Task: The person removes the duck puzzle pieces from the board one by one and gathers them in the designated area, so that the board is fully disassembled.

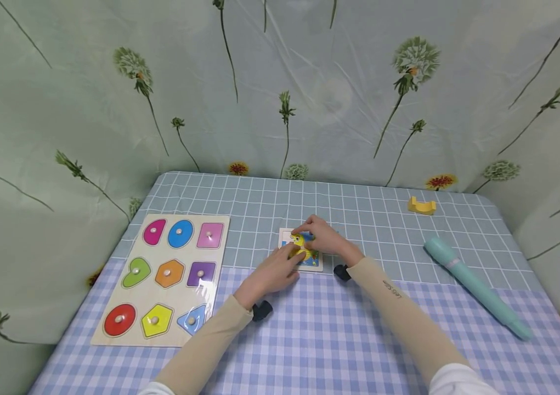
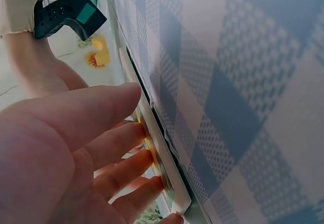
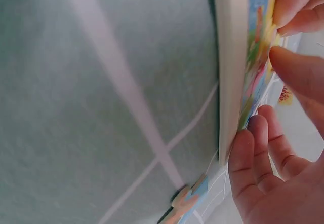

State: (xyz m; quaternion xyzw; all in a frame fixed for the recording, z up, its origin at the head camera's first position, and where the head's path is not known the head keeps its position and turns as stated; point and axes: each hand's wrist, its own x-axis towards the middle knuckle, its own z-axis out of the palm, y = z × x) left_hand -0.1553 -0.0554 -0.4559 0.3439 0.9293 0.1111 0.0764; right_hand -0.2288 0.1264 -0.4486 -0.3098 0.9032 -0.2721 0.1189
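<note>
Nearest, in front of the small picture puzzle (image 1: pixel 313 262): lilac-and-white checked cloth (image 1: pixel 319 329), two beige sleeves (image 1: pixel 400 315) stretched above it, dark lettering on the right one. Just short of the puzzle, at the wrists, two black devices (image 1: pixel 262 311). Well to the right of the puzzle, a teal baton-like thing (image 1: pixel 477 288), lying slantwise, thick end farther off. To the left of the puzzle, apart from it, a large wooden board (image 1: pixel 179 292) bearing nine knobbed shapes (image 1: pixel 169 274) in rows of three: red, yellow and blue nearest; green, orange and purple in the middle; magenta, blue and pink farthest.

At the near left of the puzzle, the left hand (image 1: pixel 273 271), fingers extended and slightly spread, tips touching the picture side, thumb standing off. Flat beneath both hands, the puzzle itself, pale-rimmed, with a yellow figure (image 1: pixel 299 240) on blue, partly covered. Over its far right part, the right hand (image 1: pixel 326 236), thumb spread from the fingers, tips touching the puzzle. Near the puzzle in the right wrist view, a small blue-and-orange piece (image 3: pixel 195 201), blurred.

Beyond the puzzle, grey-blue gridded cloth (image 1: pixel 255 219); far right of it, a yellow notched block (image 1: pixel 422 207). Behind everything, a pale dandelion-patterned curtain (image 1: pixel 334 99).
</note>
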